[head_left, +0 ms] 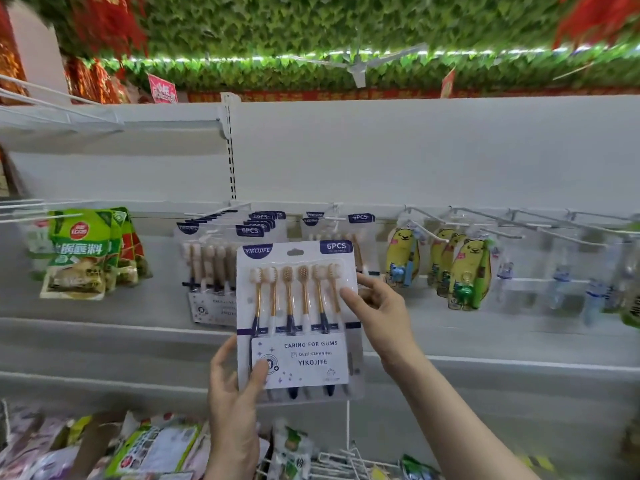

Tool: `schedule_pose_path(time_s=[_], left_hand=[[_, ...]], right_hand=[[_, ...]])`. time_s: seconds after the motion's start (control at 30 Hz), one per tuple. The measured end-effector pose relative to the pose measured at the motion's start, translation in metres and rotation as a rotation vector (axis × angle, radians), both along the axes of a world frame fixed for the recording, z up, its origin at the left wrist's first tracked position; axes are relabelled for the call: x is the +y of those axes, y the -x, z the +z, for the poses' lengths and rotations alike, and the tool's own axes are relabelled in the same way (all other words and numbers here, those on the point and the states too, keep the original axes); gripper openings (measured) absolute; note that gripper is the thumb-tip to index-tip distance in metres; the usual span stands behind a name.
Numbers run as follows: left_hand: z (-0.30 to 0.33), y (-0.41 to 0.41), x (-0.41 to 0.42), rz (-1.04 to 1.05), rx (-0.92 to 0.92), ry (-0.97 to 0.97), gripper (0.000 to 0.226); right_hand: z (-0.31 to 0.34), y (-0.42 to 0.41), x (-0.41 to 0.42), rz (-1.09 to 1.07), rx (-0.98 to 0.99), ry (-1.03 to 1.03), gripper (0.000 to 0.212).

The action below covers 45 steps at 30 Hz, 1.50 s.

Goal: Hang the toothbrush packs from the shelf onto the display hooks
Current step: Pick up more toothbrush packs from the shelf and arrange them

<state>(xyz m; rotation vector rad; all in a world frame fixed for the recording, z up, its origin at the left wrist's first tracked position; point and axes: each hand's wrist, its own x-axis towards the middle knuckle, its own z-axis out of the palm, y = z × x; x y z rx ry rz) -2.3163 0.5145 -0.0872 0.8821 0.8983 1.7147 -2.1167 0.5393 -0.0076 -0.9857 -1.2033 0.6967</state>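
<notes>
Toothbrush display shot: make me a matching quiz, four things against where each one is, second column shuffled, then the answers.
1. held toothbrush pack
2. green food pouches
3. yellow bear packs
4. left hand

A. hanging at far left
B. gripping a pack's bottom left corner
C. between both hands, centre
D. hanging right of centre

Pairs: 1-C, 2-A, 3-D, 4-B

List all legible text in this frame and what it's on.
Held toothbrush pack: "YIKOJIFE", "6PCS", "CARING FOR GUMS", "DEEP CLEANING", "YIKOJIFE"
Hung toothbrush packs: "6PCS", partial "YIKOJIFE"
Green snack bags: Chinese characters, too blurred
Pink sign, red banner: unreadable
</notes>
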Motion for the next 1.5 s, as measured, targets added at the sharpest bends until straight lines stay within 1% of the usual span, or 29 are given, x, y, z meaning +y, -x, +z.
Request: schedule_pose_path(time_s=[0.07,0.13,0.2,0.3,0.37,0.47,0.57,0.7,0.8,1.03,1.27,1.5], left_hand=[[0.001,-0.005,0.003,-0.019,0.021,-0.024,0.058],[0.006,-0.010,0.009,-0.034,0.041,-0.066,0.058],[0.012,-0.015,0.018,-0.047,0.063,-0.095,0.058],[0.017,-0.028,0.027,-0.048,0.081,-0.120,0.058],[0.017,-0.036,0.032,-0.047,0.091,-0.117,0.057],[0.012,-0.040,0.042,-0.046,0.080,-0.087,0.057],[0.008,-0.039,0.050,-0.048,0.091,-0.104,0.057],[0.005,-0.040,0.055,-0.047,0.130,-0.150,0.056],[0.002,-0.041,0.060,-0.034,0.122,-0.160,0.058],[-0.004,-0.053,0.074,-0.037,0.127,-0.175,0.058],[0.001,-0.063,0.115,0.008,0.266,-0.113,0.055],[0.008,-0.077,0.149,0.066,0.321,0.006,0.048]], right_hand=[[-0.001,-0.004,-0.002,-0.028,0.031,-0.033,0.022],[0.002,-0.011,-0.002,-0.069,0.049,-0.060,0.019],[0.008,-0.019,0.000,-0.109,0.051,-0.075,0.018],[0.014,-0.028,0.010,-0.155,0.034,-0.077,0.022],[0.015,-0.032,0.016,-0.169,0.016,-0.087,0.019],[0.016,-0.036,0.023,-0.160,0.002,-0.097,0.015],[0.016,-0.037,0.025,-0.136,0.006,-0.133,0.014],[0.017,-0.038,0.028,-0.098,0.089,-0.179,0.019],[0.017,-0.040,0.033,-0.082,0.115,-0.184,0.021],[0.015,-0.054,0.050,-0.072,0.153,-0.162,0.025],[0.023,-0.064,0.090,-0.084,0.077,-0.051,0.024],[0.031,-0.075,0.130,-0.083,-0.016,0.033,0.032]])
